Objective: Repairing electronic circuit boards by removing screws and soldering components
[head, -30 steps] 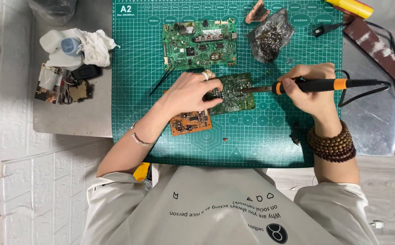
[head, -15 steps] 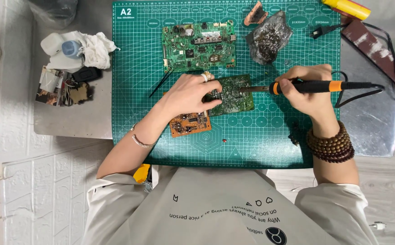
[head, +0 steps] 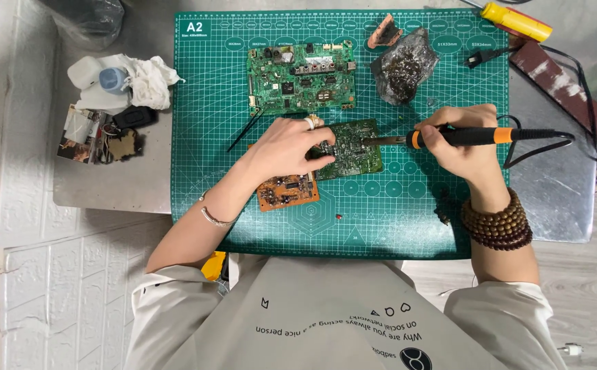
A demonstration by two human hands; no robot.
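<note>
Three circuit boards lie on the green mat [head: 380, 226] that covers the middle of the desk [head: 141, 185]: a large green board [head: 300, 75] at the far side, a small green board [head: 353, 147] in the middle and an orange board [head: 286, 192] just nearer the person, partly under the left wrist. There is one soldering iron [head: 463, 137], and its long axis runs almost level across the view, with the metal tip pointing left onto the small green board and the cord trailing off to the right. The right hand [head: 466, 147] is closed around the iron's black and orange grip. The left hand [head: 288, 147] lies flat on the small green board's left edge, fingers pressing it down. The two hands are apart, the board between them. One dark crumpled bag [head: 404, 65] sits beyond the iron, and one yellow tool [head: 516, 20] lies at the mat's far right corner.
</note>
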